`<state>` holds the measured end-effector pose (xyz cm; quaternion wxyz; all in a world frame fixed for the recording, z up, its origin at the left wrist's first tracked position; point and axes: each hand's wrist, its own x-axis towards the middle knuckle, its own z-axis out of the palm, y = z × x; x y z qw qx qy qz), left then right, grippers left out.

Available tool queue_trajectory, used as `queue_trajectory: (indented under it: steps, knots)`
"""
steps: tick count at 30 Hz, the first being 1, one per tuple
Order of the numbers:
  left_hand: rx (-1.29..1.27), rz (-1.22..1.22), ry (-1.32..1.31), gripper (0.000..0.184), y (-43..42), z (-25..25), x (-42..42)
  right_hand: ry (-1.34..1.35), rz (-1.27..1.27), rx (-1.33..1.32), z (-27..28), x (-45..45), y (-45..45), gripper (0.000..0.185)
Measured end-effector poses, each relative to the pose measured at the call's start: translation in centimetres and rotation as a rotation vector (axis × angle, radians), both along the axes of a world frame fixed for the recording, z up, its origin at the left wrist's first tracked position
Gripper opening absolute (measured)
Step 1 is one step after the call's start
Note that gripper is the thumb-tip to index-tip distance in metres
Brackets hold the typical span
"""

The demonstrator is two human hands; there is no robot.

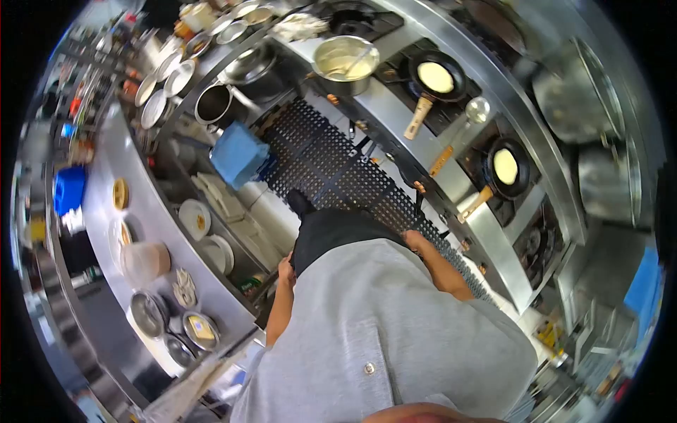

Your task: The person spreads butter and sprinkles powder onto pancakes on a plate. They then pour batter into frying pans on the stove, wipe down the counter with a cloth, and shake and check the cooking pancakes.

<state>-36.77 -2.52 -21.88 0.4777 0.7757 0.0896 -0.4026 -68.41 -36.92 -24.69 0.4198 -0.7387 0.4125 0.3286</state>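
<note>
Two frying pans sit on the stove (511, 275), each holding one pale round: the farther pan (458, 82) has one round (436, 77), the nearer pan (522, 178) the other. One ladle (477, 109) with a wooden handle lies between them. Beyond the farther pan stands one pot (345, 87) of pale batter with one utensil in it. The marks on the pan handles are too small to read.

Both hands hang low beside the body, well apart from the pans: the left hand (285, 270) near the table (116, 155), the right hand (415, 242) on the stove side. Whether the fingers of either are together or apart, I cannot tell.

On the table are one yellow dish (120, 193), one translucent tub (146, 264) and three round metal vessels (148, 315).
</note>
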Motion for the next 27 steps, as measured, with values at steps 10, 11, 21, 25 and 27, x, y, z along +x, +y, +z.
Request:
queue_trajectory:
  steps: [10, 11, 21, 25, 27]
  knots:
    - [0.242, 0.210, 0.112, 0.023, 0.3, 1.8, 3.5, -0.154, 0.186, -0.085, -1.1, 9.7, -4.7, 0.031]
    - [0.170, 0.278, 0.109, 0.025, 0.1, 1.9, 4.6, -0.135, 0.226, -0.080, -1.3, 10.9, -5.3, 0.031]
    - [-0.008, 0.160, -0.456, 0.028, -0.9, 9.1, 21.0, -0.024, 0.653, -0.117, 0.4, 29.1, -7.1, 0.028]
    - [-0.179, 0.255, -0.410, 0.027, -0.5, 15.6, 25.5, -0.187, 0.599, -0.217, 3.9, 37.9, -3.9, 0.029]
    - [-0.161, 0.209, -0.495, 0.028, 0.2, 17.1, 27.3, -0.170, 0.583, -0.209, 4.4, 41.8, -1.8, 0.030]
